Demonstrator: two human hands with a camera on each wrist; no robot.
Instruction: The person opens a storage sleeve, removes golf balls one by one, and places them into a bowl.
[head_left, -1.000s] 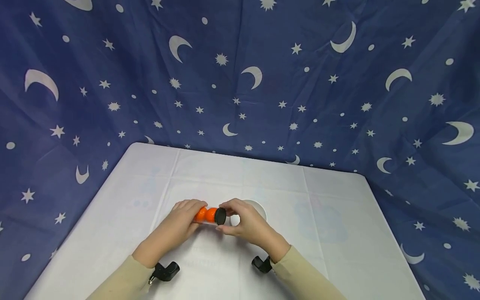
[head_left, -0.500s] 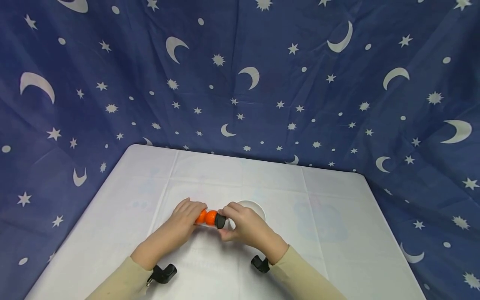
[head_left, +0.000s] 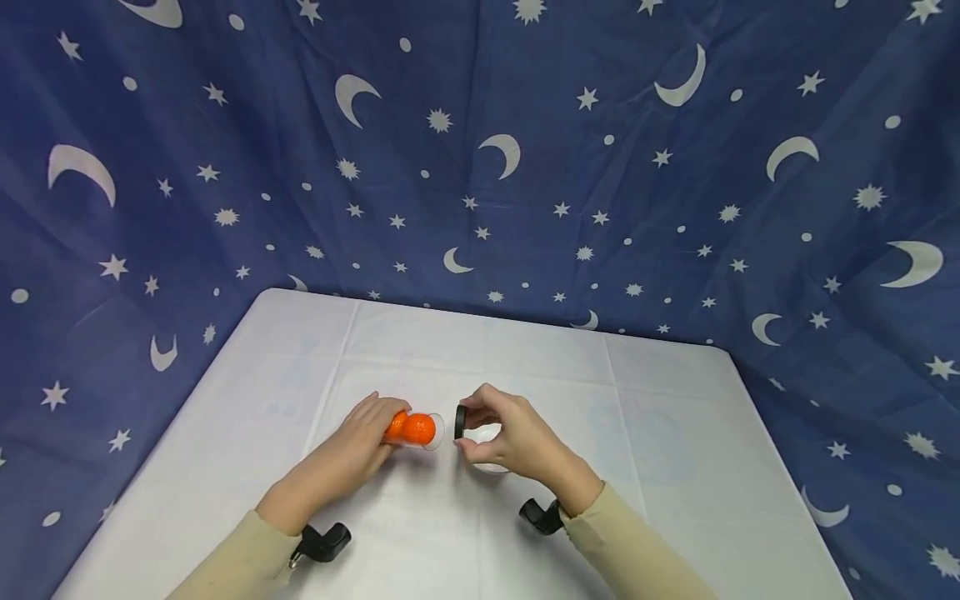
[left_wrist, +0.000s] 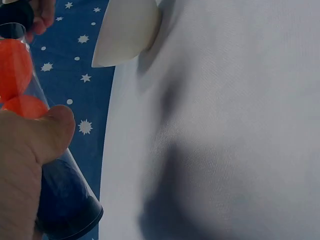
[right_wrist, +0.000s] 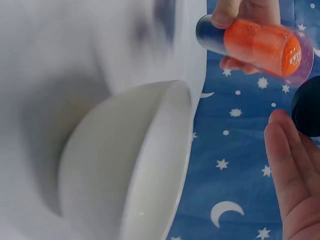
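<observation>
My left hand (head_left: 358, 442) grips a clear plastic tube (head_left: 412, 431) lying sideways, its uncapped end facing right. Inside the tube are orange balls (left_wrist: 12, 70); the end away from the opening looks dark blue in the left wrist view. Between thumb and fingers, my right hand (head_left: 521, 437) pinches a black round lid (head_left: 460, 422) by its edge. The lid stands on edge a short gap from the tube's mouth. A white bowl (right_wrist: 112, 160) sits on the table beneath the right hand, partly hidden by it in the head view.
The white-covered table (head_left: 570, 392) spreads around both hands. Behind it hangs a blue curtain (head_left: 480, 183) with moons and stars. Black wrist-camera mounts (head_left: 324, 543) stick out at both wrists, close above the tabletop.
The lid was on the tube's end and turned with the right hand; now it is off and has moved right. The left hand holds the tube in nearly the same place.
</observation>
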